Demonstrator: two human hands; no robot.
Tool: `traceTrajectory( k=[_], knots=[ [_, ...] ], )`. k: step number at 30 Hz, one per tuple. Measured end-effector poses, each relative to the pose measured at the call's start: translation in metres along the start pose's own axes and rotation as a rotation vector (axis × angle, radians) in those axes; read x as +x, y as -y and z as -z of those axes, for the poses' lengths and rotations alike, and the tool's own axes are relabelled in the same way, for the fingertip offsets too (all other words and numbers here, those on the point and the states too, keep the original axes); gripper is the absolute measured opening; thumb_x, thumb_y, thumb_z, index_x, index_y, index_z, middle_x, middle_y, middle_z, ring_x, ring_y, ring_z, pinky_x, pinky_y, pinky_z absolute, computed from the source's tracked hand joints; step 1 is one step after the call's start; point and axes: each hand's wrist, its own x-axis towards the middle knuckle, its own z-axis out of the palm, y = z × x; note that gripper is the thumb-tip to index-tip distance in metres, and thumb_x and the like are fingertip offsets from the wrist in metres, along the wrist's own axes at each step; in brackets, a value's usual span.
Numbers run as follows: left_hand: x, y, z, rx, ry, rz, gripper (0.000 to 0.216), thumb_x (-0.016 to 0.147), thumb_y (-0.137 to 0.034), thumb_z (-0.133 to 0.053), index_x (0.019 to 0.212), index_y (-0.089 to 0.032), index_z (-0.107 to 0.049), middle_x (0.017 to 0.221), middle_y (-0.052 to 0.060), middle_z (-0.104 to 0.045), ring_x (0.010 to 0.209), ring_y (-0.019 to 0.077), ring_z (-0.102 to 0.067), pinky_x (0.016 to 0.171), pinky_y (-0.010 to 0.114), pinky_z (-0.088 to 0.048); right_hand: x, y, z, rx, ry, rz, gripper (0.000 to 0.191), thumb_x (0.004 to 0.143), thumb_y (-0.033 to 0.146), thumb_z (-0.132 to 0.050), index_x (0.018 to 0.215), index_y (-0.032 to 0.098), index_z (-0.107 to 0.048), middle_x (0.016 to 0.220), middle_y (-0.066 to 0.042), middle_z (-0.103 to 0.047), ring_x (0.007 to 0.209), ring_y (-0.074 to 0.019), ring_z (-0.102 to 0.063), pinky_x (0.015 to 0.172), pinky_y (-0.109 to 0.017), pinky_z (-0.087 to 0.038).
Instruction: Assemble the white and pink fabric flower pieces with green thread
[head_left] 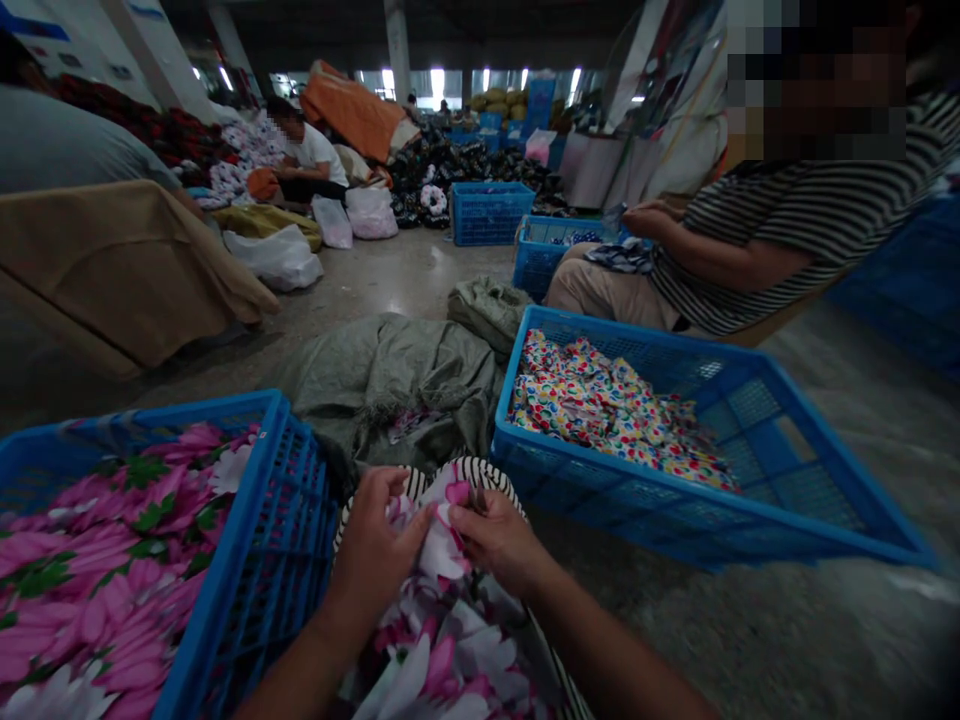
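Note:
Above my lap, both hands hold a pink and white fabric flower piece (pixel 442 540). My left hand (pixel 379 540) pinches its left side between thumb and fingers. On its right edge my right hand (pixel 491 535) is closed, and a small dark metal tool (pixel 478 497), perhaps snips, shows at its fingers; its exact kind is unclear. Below the hands, more pink and white flower pieces (pixel 457 650) lie heaped on black-and-white striped cloth (pixel 487 470) over my lap.
A blue crate (pixel 277 500) at left holds pink flowers with green leaves. At right, another blue crate (pixel 750 400) contains colourful patterned fabric pieces (pixel 600 400). A grey-green sack (pixel 390 370) lies ahead. A person in a striped shirt (pixel 795 220) sits at right; others sit farther left.

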Motion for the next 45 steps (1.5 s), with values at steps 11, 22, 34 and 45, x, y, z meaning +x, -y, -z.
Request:
traceTrajectory(
  k=[11, 22, 34, 45],
  knots=[
    [-0.014, 0.002, -0.014, -0.401, 0.3, 0.327, 0.029, 0.073, -0.044, -0.06, 0.066, -0.018, -0.051, 0.055, -0.006, -0.044, 0.05, 0.0092, -0.042, 0.047, 0.018, -0.039, 0.011, -0.009, -0.001, -0.066, -0.009, 0.173, 0.035, 0.065, 0.045, -0.069, 0.069, 0.015, -0.051, 0.048, 0.008, -0.042, 0.038, -0.0033, -0.03, 0.037, -0.017, -0.021],
    [-0.005, -0.005, -0.013, -0.73, 0.272, 0.483, 0.029, 0.059, -0.033, -0.074, 0.077, -0.019, -0.056, 0.059, -0.004, -0.056, 0.049, 0.0105, -0.05, 0.049, 0.021, -0.041, 0.013, -0.013, 0.003, -0.008, 0.081, 0.074, 0.039, 0.064, 0.048, -0.07, 0.078, 0.015, -0.055, 0.05, 0.008, -0.042, 0.035, -0.0026, -0.03, 0.035, -0.016, -0.022],
    [-0.003, 0.007, -0.016, -0.354, 0.026, 0.261, 0.015, 0.071, -0.035, -0.06, 0.076, -0.021, -0.055, 0.067, -0.002, -0.059, 0.066, 0.0182, -0.055, 0.059, 0.026, -0.042, 0.021, -0.019, -0.021, 0.018, -0.227, 0.233, 0.033, 0.062, 0.042, -0.071, 0.075, 0.016, -0.056, 0.061, 0.004, -0.05, 0.051, -0.0081, -0.042, 0.051, -0.02, -0.036],
    [0.007, 0.021, -0.018, -0.889, 0.08, 0.573, 0.024, 0.061, -0.023, -0.074, 0.07, -0.016, -0.053, 0.061, -0.004, -0.058, 0.054, 0.011, -0.056, 0.051, 0.02, -0.046, 0.02, -0.013, -0.02, 0.163, -0.177, 0.206, 0.031, 0.061, 0.038, -0.074, 0.074, 0.016, -0.054, 0.055, 0.006, -0.052, 0.041, -0.0042, -0.039, 0.041, -0.016, -0.032]
  ],
)
